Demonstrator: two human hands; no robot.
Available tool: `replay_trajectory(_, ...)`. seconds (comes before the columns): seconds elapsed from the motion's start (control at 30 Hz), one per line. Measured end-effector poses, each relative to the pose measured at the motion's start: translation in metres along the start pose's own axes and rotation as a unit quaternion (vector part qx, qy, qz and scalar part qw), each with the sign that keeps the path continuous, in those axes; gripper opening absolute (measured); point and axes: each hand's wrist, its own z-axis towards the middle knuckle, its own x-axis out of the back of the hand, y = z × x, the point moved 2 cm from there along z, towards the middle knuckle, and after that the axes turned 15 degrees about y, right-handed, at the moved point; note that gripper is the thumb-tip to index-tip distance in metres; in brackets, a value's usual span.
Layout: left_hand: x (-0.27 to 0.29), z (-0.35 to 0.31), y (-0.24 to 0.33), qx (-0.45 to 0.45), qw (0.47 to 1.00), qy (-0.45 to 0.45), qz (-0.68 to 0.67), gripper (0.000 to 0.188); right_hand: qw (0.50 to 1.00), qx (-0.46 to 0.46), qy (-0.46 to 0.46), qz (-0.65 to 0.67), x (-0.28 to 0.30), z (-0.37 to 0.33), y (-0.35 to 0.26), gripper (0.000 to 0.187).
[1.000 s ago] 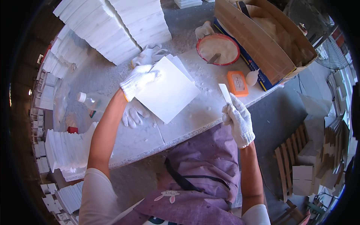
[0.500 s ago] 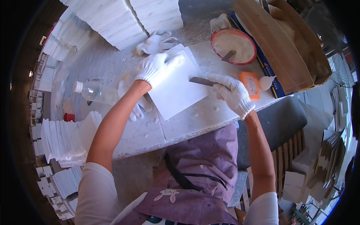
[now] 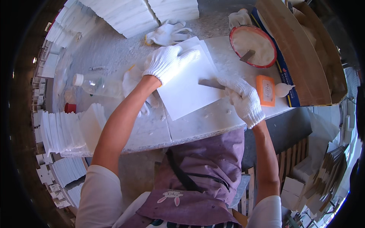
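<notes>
head | left hand fingers flat on white tile | right hand fingers grasping scraper | orange box beside

Both arms reach forward, bare below short white sleeves. The gloved left hand lies flat, fingers spread forward. The gloved right hand is curled tight in a grip, wrist bent inward.

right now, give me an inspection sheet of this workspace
surface: dusty pale stone bench
job's things: white tile lies flat; flat blade rests on it
clutter: red-rimmed bowl of white paste, orange block, clear bottle, spare gloves
hands: gloved left hand presses the tile's far corner; gloved right hand grips the blade
cables: nothing seen
surroundings: stacked white tiles, wooden crate
</notes>
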Motion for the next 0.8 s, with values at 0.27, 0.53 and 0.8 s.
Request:
replay_trajectory(0.27,-0.006,0.002,-0.007,-0.013,1.0,0.01,-0.018,0.066,0.997,-0.017,0.004,-0.071,0.001,-0.002,-0.007,0.029)
replay_trajectory(0.53,-0.006,0.0,-0.008,-0.003,1.0,0.015,-0.007,0.067,0.993,0.003,0.085,-0.077,-0.008,-0.031,-0.005,0.033)
replay_trajectory(0.8,-0.006,0.002,-0.006,-0.002,1.0,0.015,-0.001,0.064,0.987,0.016,0.136,-0.084,-0.015,-0.037,-0.014,0.034)
